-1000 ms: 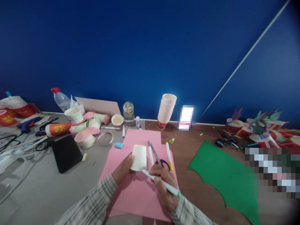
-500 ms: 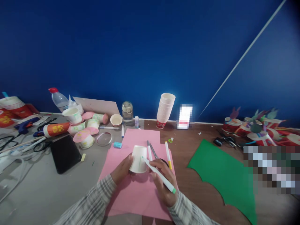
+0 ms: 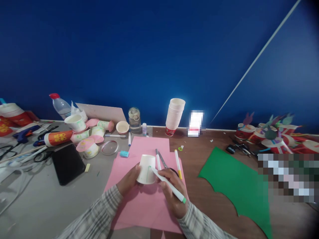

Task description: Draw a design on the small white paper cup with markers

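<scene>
The tip of the green marker [image 3: 171, 188] now sits higher on the upturned paper cup [image 3: 145, 166] than 1 second ago, touching its right wall, barrel slanting back-right through the right hand [image 3: 173, 196]'s gripping fingers, while the left hand [image 3: 128, 181] clasps the cup above the pink paper [image 3: 147, 207].

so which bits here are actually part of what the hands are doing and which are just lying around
In use: paper cup, held by the left hand; green marker in the right hand, tip at the cup; pink paper beneath.
Lying about: scissors, yellow marker, cup stack, green sheet, glass jar, black pad.
</scene>
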Tool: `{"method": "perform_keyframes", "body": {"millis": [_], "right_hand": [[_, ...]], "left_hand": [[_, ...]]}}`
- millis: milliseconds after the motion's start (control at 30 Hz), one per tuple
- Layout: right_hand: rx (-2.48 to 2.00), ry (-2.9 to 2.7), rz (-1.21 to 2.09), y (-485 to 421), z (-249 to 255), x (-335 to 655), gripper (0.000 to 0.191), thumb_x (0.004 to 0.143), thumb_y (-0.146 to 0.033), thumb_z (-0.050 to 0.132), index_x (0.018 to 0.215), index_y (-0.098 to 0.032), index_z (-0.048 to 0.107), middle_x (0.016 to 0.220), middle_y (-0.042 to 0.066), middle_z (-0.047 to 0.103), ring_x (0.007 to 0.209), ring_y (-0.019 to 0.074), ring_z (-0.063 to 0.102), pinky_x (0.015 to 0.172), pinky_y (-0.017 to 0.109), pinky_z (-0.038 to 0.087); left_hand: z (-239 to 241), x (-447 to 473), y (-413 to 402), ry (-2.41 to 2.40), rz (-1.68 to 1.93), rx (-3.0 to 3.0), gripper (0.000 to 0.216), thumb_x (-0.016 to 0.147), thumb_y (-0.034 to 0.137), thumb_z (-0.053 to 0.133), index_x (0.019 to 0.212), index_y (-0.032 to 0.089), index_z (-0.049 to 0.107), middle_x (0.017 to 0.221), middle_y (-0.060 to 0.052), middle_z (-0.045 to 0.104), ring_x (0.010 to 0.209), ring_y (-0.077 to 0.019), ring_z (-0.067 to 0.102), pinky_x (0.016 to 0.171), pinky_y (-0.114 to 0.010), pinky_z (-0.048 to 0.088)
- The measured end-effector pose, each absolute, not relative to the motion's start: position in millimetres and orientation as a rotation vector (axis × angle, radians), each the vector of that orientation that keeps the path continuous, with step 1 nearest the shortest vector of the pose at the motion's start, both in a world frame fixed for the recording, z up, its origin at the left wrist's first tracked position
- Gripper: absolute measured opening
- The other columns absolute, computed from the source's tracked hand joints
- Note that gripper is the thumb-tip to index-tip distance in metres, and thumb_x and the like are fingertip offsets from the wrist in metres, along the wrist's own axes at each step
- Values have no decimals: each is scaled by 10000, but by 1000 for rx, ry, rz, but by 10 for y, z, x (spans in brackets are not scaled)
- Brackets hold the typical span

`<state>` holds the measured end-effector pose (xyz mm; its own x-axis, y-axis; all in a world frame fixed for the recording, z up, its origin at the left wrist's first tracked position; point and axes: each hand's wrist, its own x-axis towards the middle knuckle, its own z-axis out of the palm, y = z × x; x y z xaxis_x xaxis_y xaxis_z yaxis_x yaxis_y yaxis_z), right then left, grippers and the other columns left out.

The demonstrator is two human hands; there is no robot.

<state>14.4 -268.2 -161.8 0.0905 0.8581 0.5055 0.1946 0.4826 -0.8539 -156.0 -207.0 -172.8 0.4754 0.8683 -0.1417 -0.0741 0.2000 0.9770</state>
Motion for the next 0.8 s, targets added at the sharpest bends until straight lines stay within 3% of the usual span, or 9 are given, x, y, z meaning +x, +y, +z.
{"method": "perform_keyframes", "body": {"millis": [533,800], "right_hand": [[-984,-1382,673,-2672,-1663,172,181,802,-295,529,926,-219,635,751,28,649,653,184,621,608,301,524],[-985,-1374,674,-2677,-1651,173,180,804,-283,523,931,-216,632,758,33,655,667,189,629,621,309,529]], "left_hand": [[-1904,-1642,-2039,847,731,952,606,642,692,362,587,146,618,357,8,516,338,-129,451,361,-244,341],[-1830,-1647,-2010,711,700,846,712,603,705,411,824,79,666,541,-93,661,361,-120,453,364,-246,319]]}}
